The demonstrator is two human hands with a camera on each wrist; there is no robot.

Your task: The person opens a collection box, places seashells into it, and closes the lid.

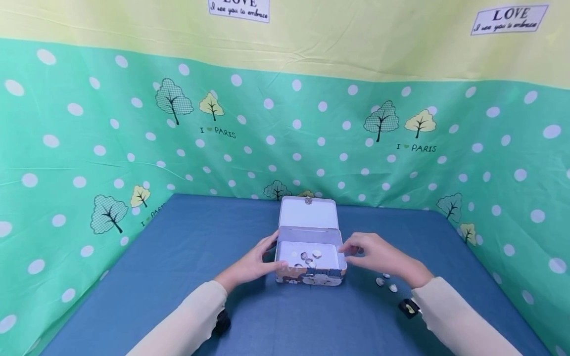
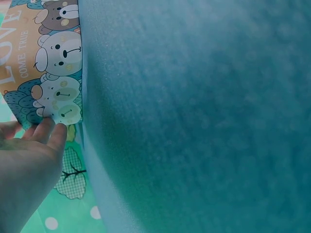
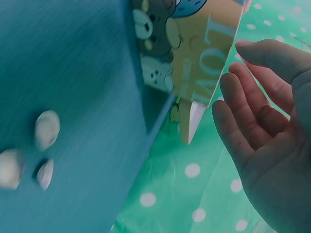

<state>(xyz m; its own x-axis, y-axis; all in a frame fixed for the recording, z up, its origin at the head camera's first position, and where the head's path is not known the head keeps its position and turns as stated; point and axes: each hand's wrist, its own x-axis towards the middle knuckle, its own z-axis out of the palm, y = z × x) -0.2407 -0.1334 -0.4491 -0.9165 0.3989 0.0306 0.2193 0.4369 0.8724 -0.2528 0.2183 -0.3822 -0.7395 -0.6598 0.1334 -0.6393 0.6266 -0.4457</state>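
Observation:
An open tin box [image 1: 310, 276] with bears printed on its side stands on the blue table, its lid [image 1: 308, 212] raised at the back. Several small shells [image 1: 309, 262] lie inside. The left hand [image 1: 251, 264] holds the box's left side, thumb at the front rim; in the left wrist view its fingers [image 2: 57, 137] touch the printed side [image 2: 58, 53]. At the box's right edge is the right hand [image 1: 378, 257], fingers bent. In the right wrist view that hand [image 3: 272, 111] has its fingers apart, with nothing seen between them, beside the box [image 3: 194, 53].
Three loose shells [image 1: 380, 281] lie on the blue tabletop [image 1: 178, 257] to the right of the box, near the right wrist; they also show in the right wrist view [image 3: 47, 129]. A green and yellow patterned cloth [image 1: 311, 148] hangs behind and at both sides.

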